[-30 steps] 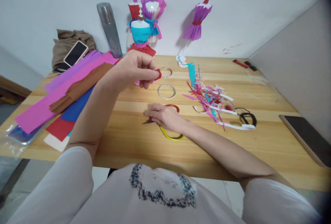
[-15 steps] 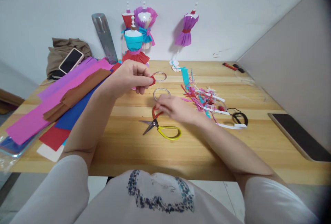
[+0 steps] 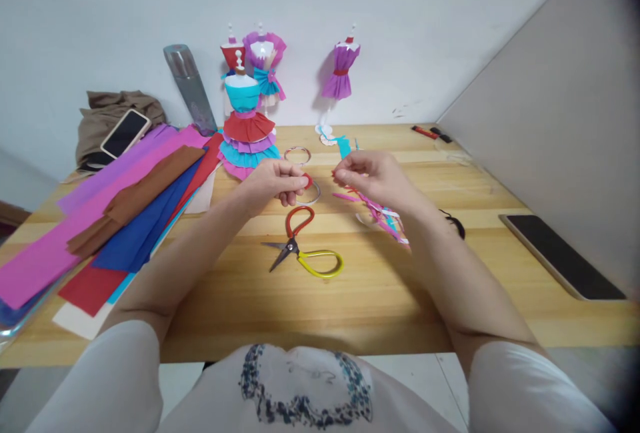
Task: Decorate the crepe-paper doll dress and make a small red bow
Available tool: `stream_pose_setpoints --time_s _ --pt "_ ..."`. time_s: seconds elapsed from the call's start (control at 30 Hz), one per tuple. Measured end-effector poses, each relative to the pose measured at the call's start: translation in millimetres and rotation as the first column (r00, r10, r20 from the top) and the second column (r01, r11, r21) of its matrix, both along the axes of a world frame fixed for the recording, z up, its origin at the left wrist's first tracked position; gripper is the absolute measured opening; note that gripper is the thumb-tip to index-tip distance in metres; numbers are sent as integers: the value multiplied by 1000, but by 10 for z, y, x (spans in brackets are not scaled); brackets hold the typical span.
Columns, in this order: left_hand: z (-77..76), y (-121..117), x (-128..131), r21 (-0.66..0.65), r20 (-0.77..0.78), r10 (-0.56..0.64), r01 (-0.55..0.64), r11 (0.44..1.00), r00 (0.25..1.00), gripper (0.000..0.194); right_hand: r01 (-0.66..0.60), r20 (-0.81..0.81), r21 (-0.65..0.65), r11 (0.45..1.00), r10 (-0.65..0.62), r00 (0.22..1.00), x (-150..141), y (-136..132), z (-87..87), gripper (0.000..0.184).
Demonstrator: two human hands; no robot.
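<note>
Between the thumb and fingers of my left hand (image 3: 280,183) is a small piece of red crepe paper (image 3: 307,181). My right hand (image 3: 375,176) is raised to its right, fingertips pinched; a speck of red shows at them, too small to name. Below my left hand lie scissors (image 3: 291,246) with one red and one yellow handle, blades apart. A tape roll (image 3: 314,193) is partly hidden behind my left hand, and a second tape roll (image 3: 298,155) lies farther back. Paper scraps (image 3: 385,216) are partly covered by my right hand and forearm.
Crepe paper sheets (image 3: 145,219) are heaped at left, with a phone (image 3: 126,134) and a bottle (image 3: 190,89) behind. Several dress forms in paper, such as one in tiered skirts (image 3: 245,127) and one in purple (image 3: 341,76), stand by the wall. A dark tablet-like slab (image 3: 560,256) lies right.
My right hand has left the scissors' red handle and risen, now over the scraps. My left hand has moved slightly right and lower in view, still with the red paper. The view has shifted a little.
</note>
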State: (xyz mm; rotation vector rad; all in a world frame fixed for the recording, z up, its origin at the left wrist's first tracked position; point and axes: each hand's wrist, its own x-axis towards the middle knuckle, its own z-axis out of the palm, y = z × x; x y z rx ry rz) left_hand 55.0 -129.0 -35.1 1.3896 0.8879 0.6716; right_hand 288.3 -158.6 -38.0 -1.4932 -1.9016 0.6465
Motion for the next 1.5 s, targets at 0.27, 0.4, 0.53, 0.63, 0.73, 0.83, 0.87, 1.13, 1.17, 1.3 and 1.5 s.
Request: stream_pose_setpoints --time_s 0.27,0.4,0.53,0.63,0.73,0.83,0.87,1.13,1.17,1.3,1.5 --pt "-50 -40 80 35 8 38 -38 999 999 26 -15 -217 100 995 37 975 -348 -117 -201 21" --pt "-36 -60 109 70 -36 52 -50 996 998 26 19 -238 93 995 4 971 -390 -123 -228 18" --pt "-17 -66 123 59 -51 61 -58 997 997 24 15 -246 88 996 7 969 -388 -112 -246 17" --pt "-26 -54 118 61 -42 45 -43 997 998 24 -27 -267 50 998 39 963 -377 -99 -258 15" --pt "-56 -39 114 54 -22 19 -17 998 1000 26 -95 -253 34 995 100 962 -347 -80 -242 12" --pt "-83 -28 113 46 -17 6 -6 999 1000 24 -130 -91 42 991 134 987 -239 -34 -164 9" --pt "-88 -25 112 46 -19 5 -4 999 1000 24 -110 -5 37 993 110 994 -177 -8 -129 9" --pt "-99 7 77 60 -12 9 -8 998 1000 22 342 523 -12 940 -285 803 578 280 -42 12" --pt "-102 10 74 62 -8 8 -7 998 1000 22 342 515 -14 939 -287 808 650 303 -70 13" --pt "-109 15 64 65 -1 3 -3 998 1000 21 332 434 -22 943 -290 853 826 368 -211 26" --pt "-119 21 59 62 0 -3 3 998 1000 20 352 355 -29 935 -320 879 894 441 -321 27"
